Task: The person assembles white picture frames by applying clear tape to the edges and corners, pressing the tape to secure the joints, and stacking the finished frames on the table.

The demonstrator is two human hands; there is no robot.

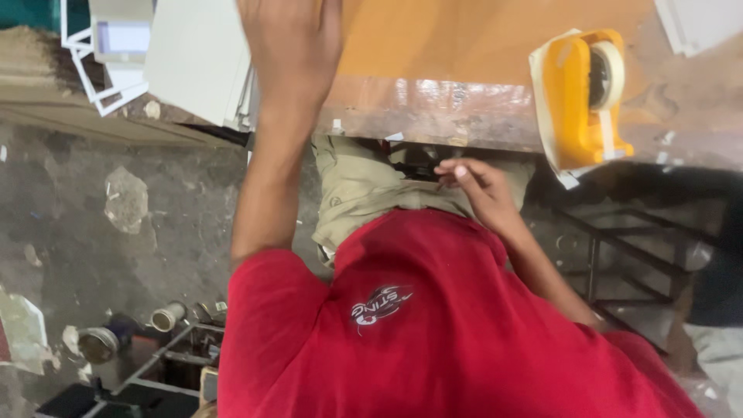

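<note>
My left hand [288,39] lies on the orange table top [464,39], back upward, its fingertips cut off by the top edge of the picture; nothing shows in it. My right hand [474,184] is below the table's worn front edge [433,116], at the waist of my khaki trousers [364,186]. Its fingers are curled against a dark spot by the pocket, and whether they hold anything is hidden. A yellow tape dispenser [584,97] with a roll of pale tape stands on the table's right end, apart from both hands.
A stack of white boards [197,62] lies at the table's left end, with more sheets behind it. A black metal frame [619,248] stands on the right. Small tins and rolls [166,316] sit on the dirty concrete floor [116,217] at the lower left.
</note>
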